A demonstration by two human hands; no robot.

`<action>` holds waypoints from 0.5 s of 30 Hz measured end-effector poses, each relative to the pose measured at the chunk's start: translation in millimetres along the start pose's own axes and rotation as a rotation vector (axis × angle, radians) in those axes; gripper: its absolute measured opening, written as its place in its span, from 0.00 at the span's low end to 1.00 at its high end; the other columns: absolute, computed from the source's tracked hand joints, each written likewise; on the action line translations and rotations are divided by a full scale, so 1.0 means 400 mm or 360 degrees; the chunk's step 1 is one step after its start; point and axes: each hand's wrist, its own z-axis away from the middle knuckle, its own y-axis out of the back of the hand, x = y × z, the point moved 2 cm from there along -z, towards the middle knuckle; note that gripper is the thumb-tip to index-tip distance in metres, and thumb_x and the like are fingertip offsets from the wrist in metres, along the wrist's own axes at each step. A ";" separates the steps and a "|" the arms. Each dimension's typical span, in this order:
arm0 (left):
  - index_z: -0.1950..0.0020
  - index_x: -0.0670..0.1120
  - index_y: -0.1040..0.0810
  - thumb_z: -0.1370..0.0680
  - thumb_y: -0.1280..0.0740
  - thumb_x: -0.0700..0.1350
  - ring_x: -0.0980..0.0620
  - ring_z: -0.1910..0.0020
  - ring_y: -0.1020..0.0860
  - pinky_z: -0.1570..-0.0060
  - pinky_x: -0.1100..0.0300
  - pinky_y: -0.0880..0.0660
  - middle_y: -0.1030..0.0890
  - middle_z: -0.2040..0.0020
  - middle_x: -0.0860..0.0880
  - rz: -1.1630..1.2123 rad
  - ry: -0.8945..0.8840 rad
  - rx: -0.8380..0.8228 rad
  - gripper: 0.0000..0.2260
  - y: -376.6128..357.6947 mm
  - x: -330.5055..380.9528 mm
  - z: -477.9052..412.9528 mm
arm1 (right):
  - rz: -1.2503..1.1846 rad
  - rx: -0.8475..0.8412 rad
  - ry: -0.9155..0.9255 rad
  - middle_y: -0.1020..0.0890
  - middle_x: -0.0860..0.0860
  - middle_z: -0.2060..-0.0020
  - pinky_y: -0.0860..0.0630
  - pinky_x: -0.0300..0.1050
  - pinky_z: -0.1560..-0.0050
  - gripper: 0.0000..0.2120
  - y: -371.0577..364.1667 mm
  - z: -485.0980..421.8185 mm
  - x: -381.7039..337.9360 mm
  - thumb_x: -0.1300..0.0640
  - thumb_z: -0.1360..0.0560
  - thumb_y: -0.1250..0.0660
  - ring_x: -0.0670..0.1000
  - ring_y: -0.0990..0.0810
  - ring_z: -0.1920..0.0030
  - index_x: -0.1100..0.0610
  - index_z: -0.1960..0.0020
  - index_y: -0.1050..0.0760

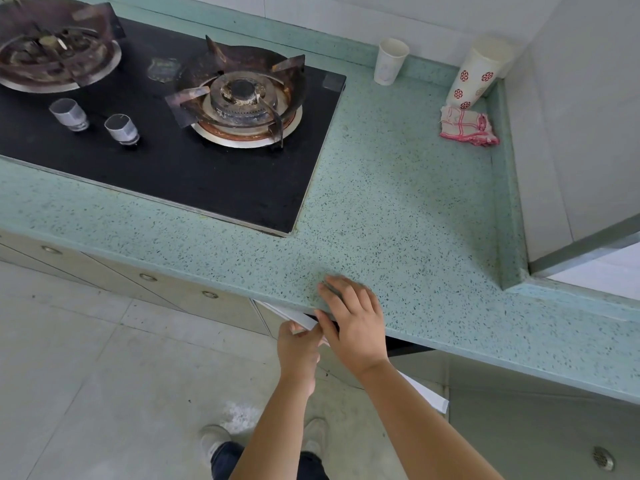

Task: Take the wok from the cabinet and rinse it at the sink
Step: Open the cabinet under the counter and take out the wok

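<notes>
The white cabinet door (426, 393) under the green speckled counter (398, 209) stands ajar, with a dark gap behind its top edge. My left hand (298, 353) is curled around the top edge of that door, just below the counter's lip. My right hand (353, 322) lies flat on the counter's front edge with its fingers apart, and its thumb reaches down to the door's edge beside my left hand. Neither the wok nor a sink is in view, and the cabinet's inside is hidden.
A black two-burner gas stove (207, 174) is set into the counter at the left. At the back right stand a white paper cup (389, 62), a red-patterned cup stack (478, 74) and a red-checked cloth (467, 126). The floor has a drain (603, 459), and my shoes (214, 439) are below.
</notes>
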 end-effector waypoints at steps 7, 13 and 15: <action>0.67 0.46 0.42 0.31 0.27 0.38 0.50 0.73 0.43 0.73 0.60 0.44 0.38 0.71 0.49 -0.0161 -0.0015 0.0088 0.21 0.006 0.000 0.000 | -0.0020 0.0011 0.0014 0.19 0.48 0.43 0.32 0.49 0.39 0.15 0.003 0.001 0.001 0.49 0.26 0.39 0.48 0.29 0.40 0.50 0.41 0.29; 0.64 0.42 0.34 0.31 0.30 0.36 0.50 0.70 0.37 0.70 0.60 0.39 0.33 0.69 0.44 -0.0409 -0.0160 0.0073 0.11 0.044 -0.004 0.018 | -0.0053 0.0010 0.0009 0.19 0.48 0.43 0.25 0.52 0.41 0.15 0.009 -0.002 0.001 0.49 0.26 0.39 0.48 0.29 0.40 0.50 0.41 0.28; 0.65 0.41 0.33 0.30 0.31 0.35 0.51 0.71 0.35 0.70 0.63 0.37 0.32 0.69 0.45 -0.0461 -0.0195 0.0076 0.11 0.060 -0.006 0.022 | -0.0054 0.0015 0.0013 0.19 0.49 0.43 0.24 0.52 0.42 0.15 0.010 -0.002 0.000 0.49 0.27 0.38 0.49 0.29 0.41 0.51 0.41 0.28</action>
